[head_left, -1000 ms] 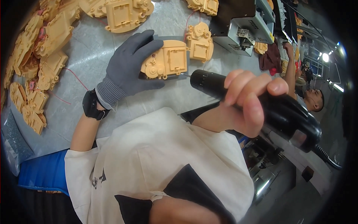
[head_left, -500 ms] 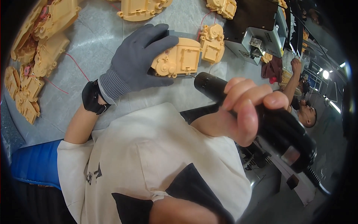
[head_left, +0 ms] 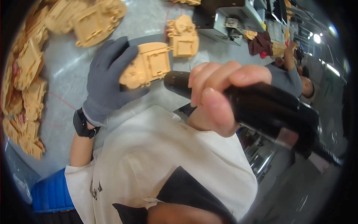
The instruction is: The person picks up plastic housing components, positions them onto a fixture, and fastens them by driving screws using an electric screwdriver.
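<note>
My left hand [head_left: 108, 76], in a grey knit glove, grips a yellow plastic housing [head_left: 149, 63] by its left end, thumb below and fingers above. The housing has a raised rectangular frame and round bosses. My bare right hand [head_left: 223, 89] is wrapped around a black electric screwdriver [head_left: 264, 108] with a cord at its rear. The screwdriver's ribbed nose [head_left: 175, 82] points left at the housing's lower right corner. Its bit is not visible, so I cannot tell whether it touches. A second yellow housing [head_left: 183, 39] lies just beyond the held one.
Several yellow housings [head_left: 31, 63] with thin red wires are heaped along the left of the grey table [head_left: 71, 67]. A metal box-shaped device [head_left: 220, 22] stands at the back right, near a dark red cloth [head_left: 260, 43]. Another person [head_left: 294, 71] sits farther right.
The view has shifted, so the table and its parts sit differently in the picture. Both hands keep their holds, and the screwdriver's nose still points at the housing's lower right corner.
</note>
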{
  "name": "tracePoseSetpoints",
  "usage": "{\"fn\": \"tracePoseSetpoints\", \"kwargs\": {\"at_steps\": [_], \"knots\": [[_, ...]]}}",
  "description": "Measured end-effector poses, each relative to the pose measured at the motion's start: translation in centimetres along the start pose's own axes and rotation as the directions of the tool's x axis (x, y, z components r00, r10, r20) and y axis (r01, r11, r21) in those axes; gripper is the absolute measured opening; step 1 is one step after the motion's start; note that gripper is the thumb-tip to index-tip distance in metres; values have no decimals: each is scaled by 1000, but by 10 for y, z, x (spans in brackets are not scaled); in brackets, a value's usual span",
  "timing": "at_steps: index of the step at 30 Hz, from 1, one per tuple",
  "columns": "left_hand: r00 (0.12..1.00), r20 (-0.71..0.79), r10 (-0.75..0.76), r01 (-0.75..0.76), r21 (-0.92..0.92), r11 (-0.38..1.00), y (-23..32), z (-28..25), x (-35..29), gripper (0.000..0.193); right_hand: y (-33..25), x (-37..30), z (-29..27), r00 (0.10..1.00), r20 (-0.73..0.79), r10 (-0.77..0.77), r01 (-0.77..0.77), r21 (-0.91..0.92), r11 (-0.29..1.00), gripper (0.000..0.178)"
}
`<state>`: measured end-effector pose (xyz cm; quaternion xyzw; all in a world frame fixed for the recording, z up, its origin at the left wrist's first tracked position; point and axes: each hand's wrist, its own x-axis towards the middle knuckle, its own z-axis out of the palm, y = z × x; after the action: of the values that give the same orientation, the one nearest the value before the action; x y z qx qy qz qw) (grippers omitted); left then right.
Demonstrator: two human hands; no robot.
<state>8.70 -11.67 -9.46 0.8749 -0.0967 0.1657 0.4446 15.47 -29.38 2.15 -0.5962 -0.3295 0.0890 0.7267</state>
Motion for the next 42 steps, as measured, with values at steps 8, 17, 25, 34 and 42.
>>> {"fn": "tracePoseSetpoints", "kwargs": {"at_steps": [8, 17, 25, 34, 42], "knots": [[998, 61, -27, 21, 94, 995, 6, -5, 0, 83, -31, 26, -105, 668, -603, -437, 226, -396, 890, 38], [996, 80, -44, 38, 71, 997, 6, -5, -3, 84, -8, 45, -103, 691, -659, -296, 49, -367, 929, 34], [999, -30, -24, 26, 87, 996, 2, 2, -8, 77, -38, 1, 10, 955, 262, -137, 148, -20, 989, 46], [998, -57, 40, -39, 24, 999, -1, 3, -12, 81, -16, -10, 40, 981, 182, -67, 65, 14, 998, 47], [998, -49, 32, -31, 18, 999, -4, 3, -13, 78, -7, -19, 64, 996, 21, -90, 92, -87, 992, 39]]}}
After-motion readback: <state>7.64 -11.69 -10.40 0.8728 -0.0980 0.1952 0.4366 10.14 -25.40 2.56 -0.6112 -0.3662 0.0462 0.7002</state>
